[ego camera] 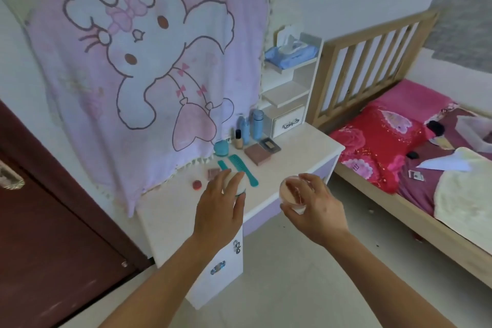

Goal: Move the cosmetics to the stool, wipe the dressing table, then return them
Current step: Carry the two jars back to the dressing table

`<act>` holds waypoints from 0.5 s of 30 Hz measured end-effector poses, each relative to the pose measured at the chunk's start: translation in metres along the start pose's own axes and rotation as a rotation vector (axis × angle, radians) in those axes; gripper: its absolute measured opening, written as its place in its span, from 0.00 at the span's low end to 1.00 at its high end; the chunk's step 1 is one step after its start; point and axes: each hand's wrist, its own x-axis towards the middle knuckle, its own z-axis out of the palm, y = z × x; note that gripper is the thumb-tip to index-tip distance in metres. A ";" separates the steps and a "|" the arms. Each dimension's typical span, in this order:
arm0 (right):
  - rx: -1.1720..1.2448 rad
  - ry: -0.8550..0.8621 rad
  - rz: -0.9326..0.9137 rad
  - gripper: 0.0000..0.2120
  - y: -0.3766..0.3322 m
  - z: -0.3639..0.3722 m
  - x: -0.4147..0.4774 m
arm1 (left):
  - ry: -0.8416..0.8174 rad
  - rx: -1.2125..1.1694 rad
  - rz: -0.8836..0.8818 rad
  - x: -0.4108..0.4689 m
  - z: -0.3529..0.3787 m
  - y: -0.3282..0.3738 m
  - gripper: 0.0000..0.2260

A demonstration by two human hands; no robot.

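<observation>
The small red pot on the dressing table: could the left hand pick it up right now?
Probably not yet. The red pot lies close beside the left hand with nothing between, but that hand already grips a white jar.

My left hand covers most of the white jar it grips, and the jar hides the near end of the short teal tool. My right hand hides the base of the pink-topped jar. Print on the blue bottles is too small to read; the bed is cut by the right edge.
</observation>
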 end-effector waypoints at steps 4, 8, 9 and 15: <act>0.007 0.011 0.092 0.23 0.036 0.006 0.051 | -0.020 0.016 0.032 0.072 0.029 -0.002 0.19; 0.008 -0.010 0.139 0.23 0.083 0.019 0.090 | -0.072 -0.043 0.082 0.126 0.068 0.002 0.19; 0.014 -0.017 0.148 0.23 0.096 0.023 0.101 | -0.084 -0.047 0.074 0.137 0.081 0.002 0.19; 0.058 -0.090 0.124 0.23 0.188 0.072 0.183 | -0.144 0.015 0.011 0.203 0.167 0.005 0.21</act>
